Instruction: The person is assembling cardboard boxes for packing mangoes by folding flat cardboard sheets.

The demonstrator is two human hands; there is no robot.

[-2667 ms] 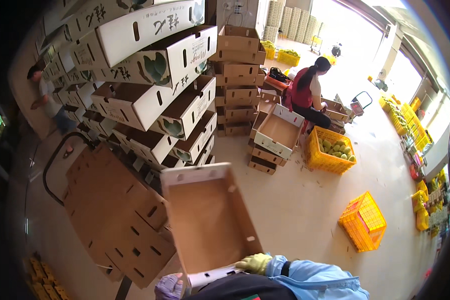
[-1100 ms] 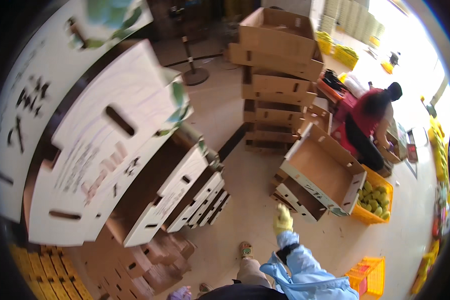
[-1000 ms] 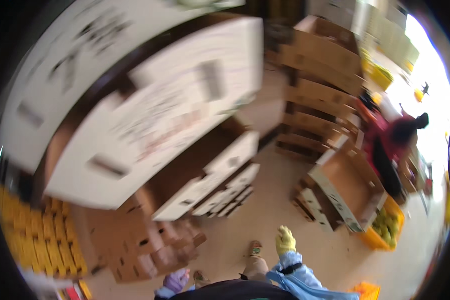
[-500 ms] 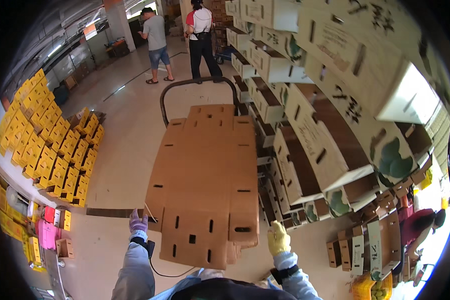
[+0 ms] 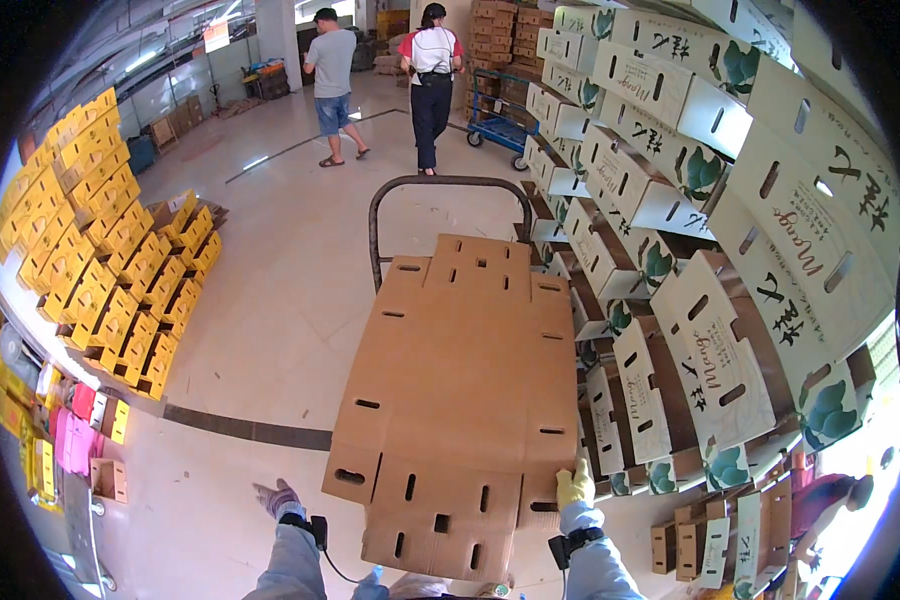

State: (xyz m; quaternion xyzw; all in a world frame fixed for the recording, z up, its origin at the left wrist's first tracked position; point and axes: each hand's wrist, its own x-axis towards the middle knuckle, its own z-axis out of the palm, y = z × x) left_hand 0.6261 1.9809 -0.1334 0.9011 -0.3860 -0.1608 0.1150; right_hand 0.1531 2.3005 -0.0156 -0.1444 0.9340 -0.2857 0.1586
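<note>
A stack of flat brown carton blanks (image 5: pixel 460 370), with slots and cut-out holes, lies before me on a cart. The cart's dark curved handle (image 5: pixel 450 181) rises at the far end. To the left of the near end, my left hand (image 5: pixel 277 498) is open in a purple-grey glove, fingers spread and touching nothing. My right hand (image 5: pixel 575 487), in a yellow glove, closes at the right edge of the blanks near their near corner; its fingertips partly hide the edge. Dark straps with a cable circle both wrists.
White printed cartons (image 5: pixel 660 370) are piled high along the right. Yellow cartons (image 5: pixel 120 260) stand stacked at left. Two people (image 5: pixel 335 80) are ahead, near a blue trolley (image 5: pixel 500 130). Another person (image 5: pixel 830 500) bends at the lower right, by more cartons.
The view has swung left, so the stack sits farther right in it. My right hand has come to the stack's edge. My left hand is now farther from the blanks.
</note>
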